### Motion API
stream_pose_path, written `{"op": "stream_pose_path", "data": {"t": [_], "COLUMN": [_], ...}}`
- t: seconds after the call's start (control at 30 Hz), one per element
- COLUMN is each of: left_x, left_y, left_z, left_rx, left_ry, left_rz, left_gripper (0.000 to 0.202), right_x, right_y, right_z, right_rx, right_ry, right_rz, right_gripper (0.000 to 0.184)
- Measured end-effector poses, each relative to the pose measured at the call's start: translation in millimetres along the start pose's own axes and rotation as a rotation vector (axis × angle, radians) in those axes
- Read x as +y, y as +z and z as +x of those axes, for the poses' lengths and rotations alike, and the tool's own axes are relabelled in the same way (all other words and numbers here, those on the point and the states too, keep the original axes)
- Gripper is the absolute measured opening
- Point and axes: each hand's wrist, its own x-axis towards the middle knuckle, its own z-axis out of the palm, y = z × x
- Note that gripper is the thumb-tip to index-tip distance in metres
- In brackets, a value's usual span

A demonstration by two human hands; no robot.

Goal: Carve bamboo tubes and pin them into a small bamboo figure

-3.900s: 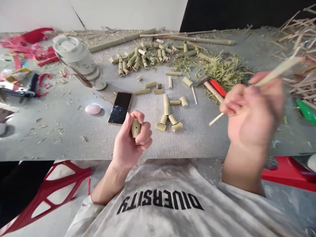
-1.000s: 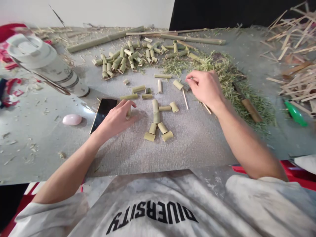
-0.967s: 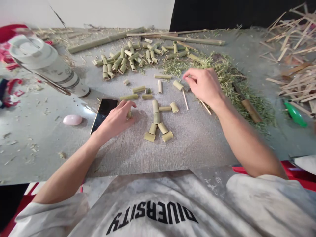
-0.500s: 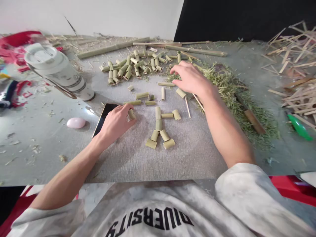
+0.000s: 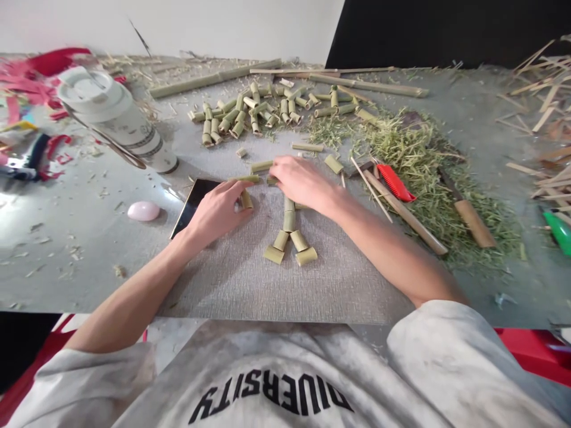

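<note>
My left hand (image 5: pixel 219 207) rests on the mat, its thumb and fingers closed around a short bamboo piece (image 5: pixel 247 200). My right hand (image 5: pixel 300 180) reaches across the middle with its fingertips pressed down on a small bamboo piece (image 5: pixel 271 180), mostly hidden under them. Just beyond the fingers lie a longer bamboo tube (image 5: pixel 261 167) and a thin one (image 5: pixel 244 178). Below my right hand, cut bamboo pieces form a figure: an upright trunk (image 5: pixel 289 220) and two legs, each ending in a foot piece (image 5: pixel 273 254). The figure's side arm is largely covered by my right hand.
A black phone (image 5: pixel 190 208) lies by my left wrist, a pink oval object (image 5: pixel 143 210) farther left. A white cup (image 5: pixel 120 122) stands behind. Bamboo pieces (image 5: pixel 227 119) are heaped at the back. Shavings (image 5: pixel 401 142), a red brush (image 5: pixel 396 183) and a wooden-handled tool (image 5: pixel 473 223) are right.
My right hand has moved left and nearer, from the shavings to the small pieces above the figure. My left hand stays around its bamboo piece. The view has shifted slightly.
</note>
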Motion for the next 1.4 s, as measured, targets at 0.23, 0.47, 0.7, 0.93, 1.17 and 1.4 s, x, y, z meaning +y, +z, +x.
{"op": "stream_pose_path", "data": {"t": [0.23, 0.47, 0.7, 0.93, 1.17, 1.4], "left_x": [-3.4, -2.2, 0.3, -1.9, 1.0, 6.6], "left_y": [0.7, -3.4, -4.9, 2.5, 8.3, 10.4], "left_z": [-1.2, -1.8, -2.6, -2.6, -3.0, -3.1], "left_rx": [0.013, -0.006, -0.001, 0.004, 0.045, 0.06], "left_ry": [0.014, 0.036, 0.037, -0.031, 0.008, 0.056], "left_rz": [-0.003, 0.0, -0.068, -0.125, -0.149, -0.161], "left_gripper": [0.059, 0.046, 0.043, 0.047, 0.044, 0.039], "right_x": [-5.7, 1.4, 6.8, 3.5, -3.8, -1.6], "right_y": [12.8, -7.3, -16.5, 3.3, 8.6, 9.8], "right_z": [1.9, 2.5, -4.8, 2.4, -3.0, -1.2], "right_rx": [0.021, -0.109, -0.15, -0.047, -0.062, -0.089], "right_ry": [-0.022, -0.225, -0.257, -0.094, -0.092, -0.082], "right_rz": [0.02, 0.8, 1.091, 0.447, 0.153, 0.107], "right_gripper": [0.026, 0.023, 0.026, 0.012, 0.018, 0.014]}}
